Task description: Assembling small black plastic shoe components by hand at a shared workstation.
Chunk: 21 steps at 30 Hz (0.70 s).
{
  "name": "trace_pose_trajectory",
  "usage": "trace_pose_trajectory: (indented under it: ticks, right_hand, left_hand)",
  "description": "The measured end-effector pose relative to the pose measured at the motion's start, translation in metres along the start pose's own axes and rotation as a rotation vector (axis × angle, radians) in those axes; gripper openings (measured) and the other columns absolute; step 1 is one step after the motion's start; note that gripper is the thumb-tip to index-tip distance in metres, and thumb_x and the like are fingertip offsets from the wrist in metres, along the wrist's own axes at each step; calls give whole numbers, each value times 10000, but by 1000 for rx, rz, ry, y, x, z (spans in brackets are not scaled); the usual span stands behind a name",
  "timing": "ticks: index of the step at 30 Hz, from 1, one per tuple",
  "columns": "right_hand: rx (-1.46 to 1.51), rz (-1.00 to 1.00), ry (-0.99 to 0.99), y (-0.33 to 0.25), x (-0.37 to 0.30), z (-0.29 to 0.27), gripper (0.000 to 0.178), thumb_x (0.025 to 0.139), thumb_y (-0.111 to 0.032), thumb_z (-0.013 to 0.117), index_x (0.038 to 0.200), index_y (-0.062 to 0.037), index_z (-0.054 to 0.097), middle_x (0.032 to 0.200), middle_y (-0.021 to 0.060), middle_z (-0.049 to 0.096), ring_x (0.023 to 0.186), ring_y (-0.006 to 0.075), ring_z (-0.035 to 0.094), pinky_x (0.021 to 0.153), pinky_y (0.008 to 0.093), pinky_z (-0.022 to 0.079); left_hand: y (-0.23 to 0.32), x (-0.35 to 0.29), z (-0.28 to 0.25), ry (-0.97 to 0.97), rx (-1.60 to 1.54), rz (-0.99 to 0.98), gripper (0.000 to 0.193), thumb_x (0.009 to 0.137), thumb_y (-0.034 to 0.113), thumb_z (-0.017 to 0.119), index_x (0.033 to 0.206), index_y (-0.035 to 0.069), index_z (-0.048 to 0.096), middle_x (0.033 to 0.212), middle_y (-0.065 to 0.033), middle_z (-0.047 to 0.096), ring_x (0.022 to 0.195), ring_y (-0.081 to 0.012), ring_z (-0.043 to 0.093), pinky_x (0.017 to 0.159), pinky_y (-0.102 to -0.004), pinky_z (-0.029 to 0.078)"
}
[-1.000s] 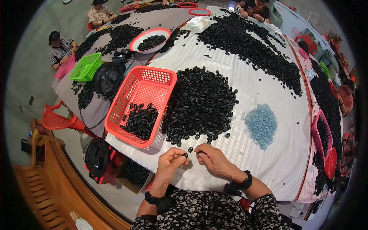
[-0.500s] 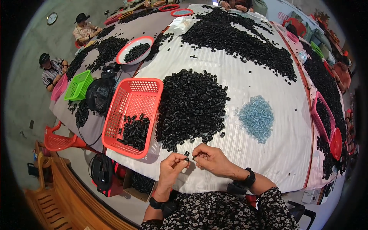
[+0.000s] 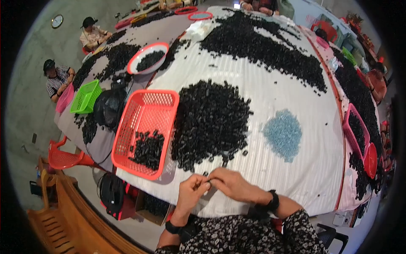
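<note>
My left hand (image 3: 191,193) is closed in a pinch on a small black cylindrical part, mostly hidden by the fingers. Against it, the fingertips of my right hand (image 3: 233,185) are also pinched; whatever they hold is too small and covered to make out. Just beyond my fingers lies a large pile of small black cylindrical parts (image 3: 211,122). To its left, a red perforated plastic basket (image 3: 175,101) has more of these black parts in its near end. Right of the pile sits a smaller heap of tiny clear-blue pieces (image 3: 283,135).
A white cloth (image 3: 313,169) covers the table. Farther off are a red-rimmed white basin (image 3: 132,65), a green basket (image 3: 86,96) and a pink basket (image 3: 354,129). Other people sit around the edges. A wooden chair (image 3: 55,220) stands at the lower left.
My hands have come together, the right fingertips now meeting the left ones. The black part that showed between my left fingers is now mostly covered. The view has shifted slightly.
</note>
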State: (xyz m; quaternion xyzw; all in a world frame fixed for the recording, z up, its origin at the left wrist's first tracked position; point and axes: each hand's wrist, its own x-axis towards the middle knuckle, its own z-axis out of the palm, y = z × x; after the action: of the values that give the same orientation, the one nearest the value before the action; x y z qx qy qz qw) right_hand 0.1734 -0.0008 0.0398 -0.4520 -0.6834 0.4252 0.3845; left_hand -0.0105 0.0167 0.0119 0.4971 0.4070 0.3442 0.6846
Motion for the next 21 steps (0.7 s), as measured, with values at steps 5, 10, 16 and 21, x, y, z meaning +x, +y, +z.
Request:
trace_pose_trajectory:
  ticks: [5, 10, 16, 21]
  right_hand:
    - [-124, -174, -3, 1, -2, 9, 116, 837, -22, 509, 920, -4, 430, 796, 156, 465, 708, 336, 516, 612, 398, 437]
    - [-169, -99, -1, 3, -6, 12, 168, 810, -28, 544, 913, -11, 412, 792, 161, 459, 729, 336, 523, 591, 413, 452]
    - [-230, -141, -12, -4, -4, 10, 167, 804, -24, 545, 909, 0, 417, 798, 158, 462, 738, 335, 525, 602, 407, 461]
    - [-273, -181, -12, 2, -7, 15, 170, 799, -24, 551, 902, -1, 419, 806, 150, 460, 760, 327, 523, 620, 399, 464]
  left_hand:
    - [-3, -3, 0, 50, -55, 15, 92, 824, -6, 609, 910, -30, 584, 786, -37, 623, 661, -52, 552, 588, -181, 443]
    - [-2, 0, 4, 32, -10, 38, 79, 824, -14, 602, 898, -29, 580, 782, -38, 623, 665, -55, 556, 594, -181, 450]
    - [-2, -5, 7, 84, -43, 54, 73, 832, 0, 607, 893, -28, 580, 766, -39, 625, 677, -61, 559, 610, -184, 450]
    - [-9, -3, 4, 43, -64, 41, 94, 844, 38, 621, 896, -28, 579, 766, -44, 624, 676, -65, 553, 602, -188, 443]
